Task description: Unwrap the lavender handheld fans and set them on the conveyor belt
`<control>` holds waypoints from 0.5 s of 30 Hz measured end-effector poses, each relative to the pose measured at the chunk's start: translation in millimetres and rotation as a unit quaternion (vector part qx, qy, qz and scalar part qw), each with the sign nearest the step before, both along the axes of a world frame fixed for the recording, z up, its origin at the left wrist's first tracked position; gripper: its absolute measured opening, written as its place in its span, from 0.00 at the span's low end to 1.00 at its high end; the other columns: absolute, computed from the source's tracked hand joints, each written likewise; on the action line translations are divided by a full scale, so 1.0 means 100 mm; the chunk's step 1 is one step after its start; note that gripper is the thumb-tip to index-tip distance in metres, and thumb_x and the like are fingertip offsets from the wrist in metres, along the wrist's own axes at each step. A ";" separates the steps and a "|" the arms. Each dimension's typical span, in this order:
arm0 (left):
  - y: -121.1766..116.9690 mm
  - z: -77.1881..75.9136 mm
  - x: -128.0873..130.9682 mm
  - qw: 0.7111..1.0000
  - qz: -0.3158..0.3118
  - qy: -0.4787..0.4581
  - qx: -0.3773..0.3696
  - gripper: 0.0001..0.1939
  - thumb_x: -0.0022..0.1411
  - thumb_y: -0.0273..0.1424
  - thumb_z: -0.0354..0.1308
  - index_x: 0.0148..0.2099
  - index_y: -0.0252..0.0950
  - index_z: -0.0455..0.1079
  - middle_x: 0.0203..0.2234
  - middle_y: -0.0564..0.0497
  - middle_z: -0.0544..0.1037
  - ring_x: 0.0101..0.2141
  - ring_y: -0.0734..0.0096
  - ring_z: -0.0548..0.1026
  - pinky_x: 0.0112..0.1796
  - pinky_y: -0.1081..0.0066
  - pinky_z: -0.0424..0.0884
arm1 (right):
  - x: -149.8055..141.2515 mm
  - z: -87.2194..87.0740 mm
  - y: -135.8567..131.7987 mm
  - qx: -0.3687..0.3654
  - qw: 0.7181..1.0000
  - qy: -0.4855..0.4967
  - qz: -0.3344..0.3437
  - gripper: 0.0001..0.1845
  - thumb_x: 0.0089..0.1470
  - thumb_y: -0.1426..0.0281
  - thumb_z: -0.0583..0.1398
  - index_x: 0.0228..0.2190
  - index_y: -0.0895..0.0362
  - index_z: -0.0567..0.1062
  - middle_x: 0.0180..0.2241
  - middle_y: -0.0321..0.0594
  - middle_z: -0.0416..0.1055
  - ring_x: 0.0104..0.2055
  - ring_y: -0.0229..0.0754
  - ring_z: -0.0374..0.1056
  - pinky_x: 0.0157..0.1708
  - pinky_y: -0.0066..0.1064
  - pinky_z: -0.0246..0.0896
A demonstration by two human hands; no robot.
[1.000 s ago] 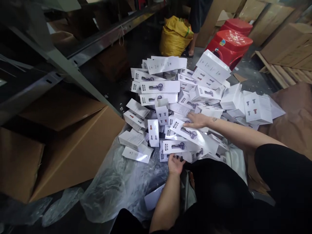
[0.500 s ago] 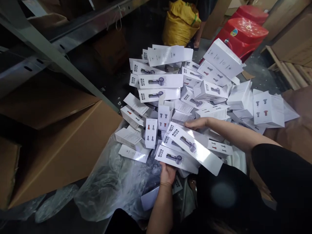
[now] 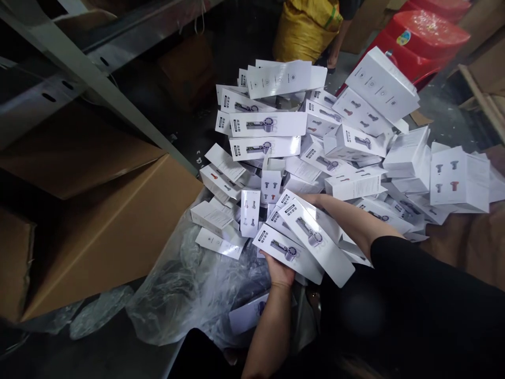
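Observation:
My left hand (image 3: pixel 281 271) is closed round the lower edge of a few white cartons (image 3: pixel 290 251) printed with a handheld fan. Another such carton (image 3: pixel 315 239) lies slantwise across the top of this bunch. Behind the bunch's far edge is my right hand (image 3: pixel 313 199), its fingers hidden by the cartons. Just beyond it spreads a loose heap of similar white cartons (image 3: pixel 272 124), many folded open or tilted, some showing small coloured fan pictures. A narrow upright carton (image 3: pixel 250 213) stands left of the bunch.
An open brown cardboard box (image 3: pixel 118 226) is at the left beside a metal shelf frame (image 3: pixel 90 100). Clear plastic wrap (image 3: pixel 173 300) lies below the heap. Farther back are a yellow sack (image 3: pixel 305 31), red plastic stools (image 3: pixel 426 42) and another person's leg (image 3: pixel 337 45).
My right hand has slipped farther behind the bunch, and its forearm has moved inward. The top carton has tilted more steeply. The view has shifted slightly, while my left hand keeps its grip.

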State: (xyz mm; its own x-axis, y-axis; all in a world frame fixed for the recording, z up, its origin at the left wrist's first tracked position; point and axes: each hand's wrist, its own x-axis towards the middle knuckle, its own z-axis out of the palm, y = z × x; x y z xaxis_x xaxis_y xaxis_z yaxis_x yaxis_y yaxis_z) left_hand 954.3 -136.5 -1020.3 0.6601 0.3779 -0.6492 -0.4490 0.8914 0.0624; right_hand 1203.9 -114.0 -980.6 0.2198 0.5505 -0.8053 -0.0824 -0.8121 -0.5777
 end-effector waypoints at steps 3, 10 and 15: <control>0.03 0.02 0.01 1.000 0.004 0.015 0.003 0.33 0.57 0.59 0.42 0.51 0.42 0.70 0.47 0.48 0.75 0.50 0.55 0.71 0.53 0.54 0.63 | -0.04 0.06 0.01 -0.035 0.993 0.116 0.006 0.39 0.57 0.44 0.43 0.41 0.65 0.74 0.36 0.53 0.75 0.36 0.48 0.72 0.39 0.43 0.68; 0.13 0.20 -0.09 1.000 -0.006 0.024 -0.011 0.33 0.56 0.59 0.44 0.51 0.42 0.71 0.47 0.48 0.75 0.51 0.53 0.69 0.52 0.51 0.63 | -0.22 0.26 -0.16 0.022 0.960 0.249 -0.129 0.36 0.59 0.46 0.44 0.39 0.67 0.71 0.35 0.52 0.75 0.36 0.44 0.72 0.37 0.33 0.67; 0.11 1.00 -0.31 0.999 -0.024 0.029 -0.013 0.36 0.55 0.62 0.40 0.51 0.43 0.70 0.48 0.47 0.75 0.51 0.54 0.70 0.51 0.52 0.65 | -0.47 1.10 -0.27 -0.003 0.942 0.272 -0.195 0.36 0.58 0.44 0.44 0.35 0.64 0.71 0.28 0.49 0.75 0.28 0.41 0.71 0.35 0.30 0.68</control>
